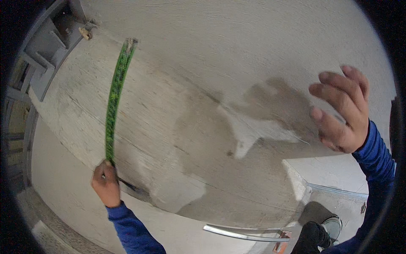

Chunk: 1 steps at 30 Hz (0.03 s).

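A long, narrow green strip (pixel 114 97) with a dark mottled pattern lies slightly curved along the pale, streaked surface (pixel 156 114). Its far end (pixel 131 42) looks greyish and worn. My left hand (pixel 105 182) is closed in a pinch at the strip's near end, the fingers partly covering it. My right hand (pixel 342 110) is raised at the right, empty, fingers apart and somewhat blurred. Its shadow falls on the surface beside it. Blue sleeves cover both my forearms.
Grey framework with open compartments (pixel 40 63) runs along the left, with a small yellowish object (pixel 85 33) near its upper corner. Near the bottom lies a shiny metal strip (pixel 241 235), beside an orange piece (pixel 282 243). My dark trouser leg and shoe (pixel 333 228) show at lower right.
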Motion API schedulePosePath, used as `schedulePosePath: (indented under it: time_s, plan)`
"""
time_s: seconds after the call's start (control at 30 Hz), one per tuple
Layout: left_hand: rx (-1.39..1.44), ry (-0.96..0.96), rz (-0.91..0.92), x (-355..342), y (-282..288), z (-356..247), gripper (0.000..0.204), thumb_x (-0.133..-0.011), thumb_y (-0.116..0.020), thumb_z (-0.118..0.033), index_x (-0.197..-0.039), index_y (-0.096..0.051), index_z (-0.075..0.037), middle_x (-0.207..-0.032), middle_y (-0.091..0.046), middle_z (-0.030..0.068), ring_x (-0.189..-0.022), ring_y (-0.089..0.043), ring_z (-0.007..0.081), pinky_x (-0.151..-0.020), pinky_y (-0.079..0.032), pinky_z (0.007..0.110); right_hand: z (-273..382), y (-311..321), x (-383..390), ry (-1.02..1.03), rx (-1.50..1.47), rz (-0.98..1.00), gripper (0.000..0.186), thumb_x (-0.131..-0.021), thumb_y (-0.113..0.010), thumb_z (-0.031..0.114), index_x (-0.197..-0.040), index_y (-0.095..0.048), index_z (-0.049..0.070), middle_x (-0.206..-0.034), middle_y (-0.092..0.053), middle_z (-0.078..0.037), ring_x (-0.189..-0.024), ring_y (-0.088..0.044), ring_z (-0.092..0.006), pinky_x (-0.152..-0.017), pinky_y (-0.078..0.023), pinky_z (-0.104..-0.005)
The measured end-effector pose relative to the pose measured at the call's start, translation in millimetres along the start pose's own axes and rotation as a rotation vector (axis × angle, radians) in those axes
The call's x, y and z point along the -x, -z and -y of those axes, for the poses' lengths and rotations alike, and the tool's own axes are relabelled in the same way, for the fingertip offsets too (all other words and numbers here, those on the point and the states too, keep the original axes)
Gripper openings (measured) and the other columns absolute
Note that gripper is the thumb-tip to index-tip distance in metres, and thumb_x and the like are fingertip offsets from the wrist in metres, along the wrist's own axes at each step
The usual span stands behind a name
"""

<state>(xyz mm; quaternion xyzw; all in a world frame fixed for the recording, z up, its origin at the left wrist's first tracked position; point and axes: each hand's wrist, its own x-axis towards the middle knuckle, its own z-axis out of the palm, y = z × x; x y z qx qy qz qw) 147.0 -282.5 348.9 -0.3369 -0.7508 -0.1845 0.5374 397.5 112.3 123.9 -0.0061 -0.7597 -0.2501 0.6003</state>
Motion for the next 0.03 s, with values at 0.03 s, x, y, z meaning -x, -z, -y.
schedulePosePath:
  time_s: [0.03]
  plan:
    - [-0.023, -0.016, 0.002, -36.8, 8.6, 1.5, 0.023, -0.086, -0.058, -0.018, -0.093, -0.063, 0.004, -0.075, -0.061, 0.0106, -0.070, -0.055, 0.0148, -0.066, -0.045, 0.028, -9.0, -4.8, -32.5, -0.005, -0.014, 0.063, 0.056, -0.064, -0.044, 0.004, -0.120, -0.043, 0.010, -0.099, -0.059, -0.021, -0.096, -0.056, -0.0368, -0.092, -0.033, -0.0561]
